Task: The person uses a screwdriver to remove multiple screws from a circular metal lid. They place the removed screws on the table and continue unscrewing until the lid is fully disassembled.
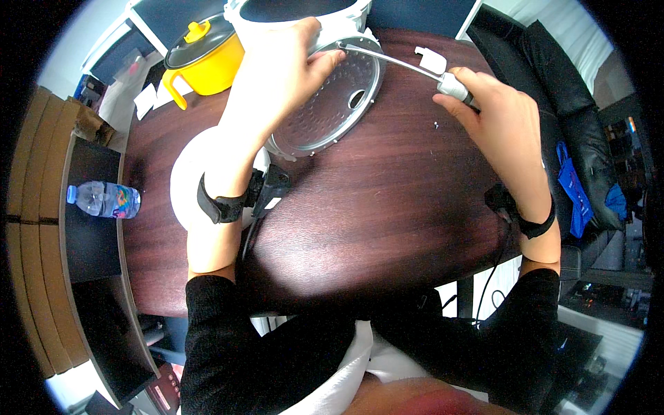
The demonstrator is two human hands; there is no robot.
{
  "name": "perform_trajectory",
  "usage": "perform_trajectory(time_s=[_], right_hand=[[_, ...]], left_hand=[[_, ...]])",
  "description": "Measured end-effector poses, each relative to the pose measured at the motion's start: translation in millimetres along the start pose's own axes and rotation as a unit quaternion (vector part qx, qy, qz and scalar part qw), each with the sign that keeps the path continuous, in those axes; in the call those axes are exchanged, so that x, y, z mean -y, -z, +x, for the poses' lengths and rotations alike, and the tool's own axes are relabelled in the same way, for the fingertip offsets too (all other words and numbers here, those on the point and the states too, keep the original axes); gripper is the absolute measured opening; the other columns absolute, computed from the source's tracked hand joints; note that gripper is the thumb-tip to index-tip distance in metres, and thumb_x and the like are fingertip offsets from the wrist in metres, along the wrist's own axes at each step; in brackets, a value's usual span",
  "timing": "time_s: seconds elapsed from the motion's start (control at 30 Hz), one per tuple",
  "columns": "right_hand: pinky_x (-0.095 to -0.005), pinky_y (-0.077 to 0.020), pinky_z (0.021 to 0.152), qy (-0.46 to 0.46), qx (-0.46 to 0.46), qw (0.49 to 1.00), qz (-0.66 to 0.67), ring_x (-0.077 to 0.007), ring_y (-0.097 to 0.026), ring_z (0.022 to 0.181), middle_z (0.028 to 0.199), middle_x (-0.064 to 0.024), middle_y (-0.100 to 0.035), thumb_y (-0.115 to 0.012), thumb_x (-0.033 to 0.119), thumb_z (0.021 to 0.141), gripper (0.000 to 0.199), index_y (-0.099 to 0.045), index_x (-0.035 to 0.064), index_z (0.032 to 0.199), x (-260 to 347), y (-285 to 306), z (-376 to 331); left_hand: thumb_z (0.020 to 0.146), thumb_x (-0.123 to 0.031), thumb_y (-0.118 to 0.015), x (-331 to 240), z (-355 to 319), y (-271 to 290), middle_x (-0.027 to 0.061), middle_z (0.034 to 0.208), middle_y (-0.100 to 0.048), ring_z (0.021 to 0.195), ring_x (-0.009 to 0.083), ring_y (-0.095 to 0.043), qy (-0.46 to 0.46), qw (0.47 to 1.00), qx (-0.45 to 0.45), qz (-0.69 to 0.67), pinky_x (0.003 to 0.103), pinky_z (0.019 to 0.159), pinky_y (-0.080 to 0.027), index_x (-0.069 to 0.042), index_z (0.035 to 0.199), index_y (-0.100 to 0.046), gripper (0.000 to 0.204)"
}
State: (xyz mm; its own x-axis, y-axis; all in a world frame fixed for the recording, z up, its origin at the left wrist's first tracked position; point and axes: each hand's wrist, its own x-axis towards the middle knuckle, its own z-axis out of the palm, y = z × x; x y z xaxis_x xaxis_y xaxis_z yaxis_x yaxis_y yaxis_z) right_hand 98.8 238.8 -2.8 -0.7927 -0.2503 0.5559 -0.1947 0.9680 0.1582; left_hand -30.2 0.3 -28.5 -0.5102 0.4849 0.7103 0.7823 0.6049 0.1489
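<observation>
My left hand [294, 72] pinches the upper rim of a round, dimpled metal plate [325, 114] with an oval hole. This plate stands tilted over the table, close to a white round appliance housing [356, 21] with a dark inside. In my right hand [501, 114] is a screwdriver [453, 88] with a grey handle and a long thin shaft. Its tip meets the plate's rim beside my left thumb; the exact contact is too small to make out. Beyond the screwdriver lies a small white plastic part [431, 61]. Under my left forearm is a white round piece [187, 176], partly hidden.
A yellow pot [214, 66] with a dark lid stands at the far left of the dark wooden table [360, 214]. Tiny bits [436, 125] lie near my right hand. A water bottle [104, 200] rests on a shelf at left. A black sofa [567, 90] borders the right.
</observation>
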Motion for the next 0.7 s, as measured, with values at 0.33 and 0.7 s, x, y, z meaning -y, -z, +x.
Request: perform_trajectory(time_s=[0.33, 0.7], right_hand=[[-0.0226, -0.0333, 0.033, -0.269, 0.313, 0.722, 0.555, -0.0082, -0.048, 0.036, 0.052, -0.0005, -0.048, -0.043, 0.048, 0.098, 0.048, -0.052, 0.004, 0.082, 24, -9, -18], [-0.0384, -0.0459, 0.044, -0.01, 0.059, 0.992, 0.11, -0.0296, -0.061, 0.048, 0.052, -0.0124, -0.056, -0.057, 0.039, 0.092, 0.041, -0.054, 0.0027, 0.072, 19, -20, -12]], left_hand=[[0.082, -0.031, -0.07, -2, -1, 2, 0.0195, 0.07, -0.064, 0.073, 0.033, -0.066, 0.003, 1.0, 0.0, 0.003, 0.04, 0.067, -0.051, 0.001, 0.095, -0.062, 0.036], [0.081, -0.037, -0.071, -1, 0, 4, 0.0245, 0.09, -0.066, 0.086, 0.0371, -0.066, 0.032, 0.999, 0.039, 0.01, 0.041, 0.075, -0.051, 0.003, 0.108, -0.062, 0.049]])
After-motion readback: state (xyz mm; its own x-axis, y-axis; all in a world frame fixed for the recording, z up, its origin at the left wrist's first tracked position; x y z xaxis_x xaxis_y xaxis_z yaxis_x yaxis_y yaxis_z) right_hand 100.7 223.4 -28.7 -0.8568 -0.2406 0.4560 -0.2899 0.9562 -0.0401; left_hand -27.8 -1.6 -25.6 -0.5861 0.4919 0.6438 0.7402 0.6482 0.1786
